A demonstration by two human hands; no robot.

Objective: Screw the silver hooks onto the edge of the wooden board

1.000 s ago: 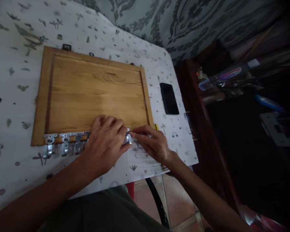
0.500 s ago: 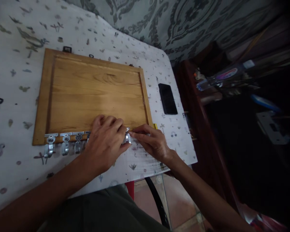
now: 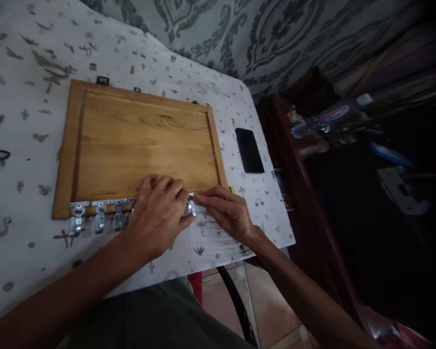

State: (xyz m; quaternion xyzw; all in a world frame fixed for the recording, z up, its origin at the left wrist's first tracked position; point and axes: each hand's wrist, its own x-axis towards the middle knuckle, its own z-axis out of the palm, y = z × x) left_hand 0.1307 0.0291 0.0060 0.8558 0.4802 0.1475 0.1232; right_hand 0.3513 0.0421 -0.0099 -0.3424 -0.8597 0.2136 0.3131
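Silver metal hooks (image 3: 100, 220) line the near edge of the framed wooden panel (image 3: 148, 150), their curved ends jutting past it, and the panel lies flat on the patterned tabletop (image 3: 276, 208). The left hand (image 3: 160, 215), its fingers loosely bent, rests over the middle of that row, and whether it grips anything cannot be told, while the right hand (image 3: 225, 211) has its fingertips drawn together at the rightmost hook (image 3: 192, 208), anything between them hidden; farther right lies a black phone (image 3: 250, 150).
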